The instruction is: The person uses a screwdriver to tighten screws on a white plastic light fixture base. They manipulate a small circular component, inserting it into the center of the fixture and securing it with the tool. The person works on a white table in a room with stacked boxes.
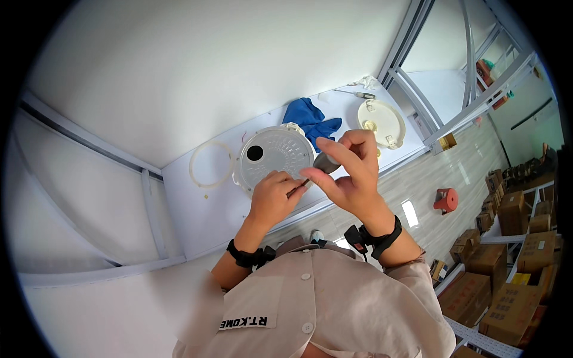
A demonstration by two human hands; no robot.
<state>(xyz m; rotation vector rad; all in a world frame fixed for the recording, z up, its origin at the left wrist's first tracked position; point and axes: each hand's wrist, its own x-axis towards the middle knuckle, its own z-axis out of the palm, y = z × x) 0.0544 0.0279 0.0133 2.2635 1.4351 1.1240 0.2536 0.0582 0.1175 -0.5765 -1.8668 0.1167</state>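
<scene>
A round appliance lid (274, 156), with a grey metal face, a dark hole and a white rim, lies on the table in front of me. At its near right edge, my right hand (355, 179) grips the dark grey handle of a screwdriver (326, 163). The screwdriver slants down to the left, and its thin shaft runs into the fingers of my left hand (271, 200). Those fingers are closed around the shaft near its tip, resting at the lid's near edge. The tip itself is hidden.
Behind the lid lies a crumpled blue cloth (310, 119). A cream round cover (385, 123) sits at the right, with another screwdriver (364, 95) beyond it. A pale ring (192, 170) lies at left. Metal frame posts (406, 36) bound the table; a red stool (446, 201) and cartons (486, 262) stand right.
</scene>
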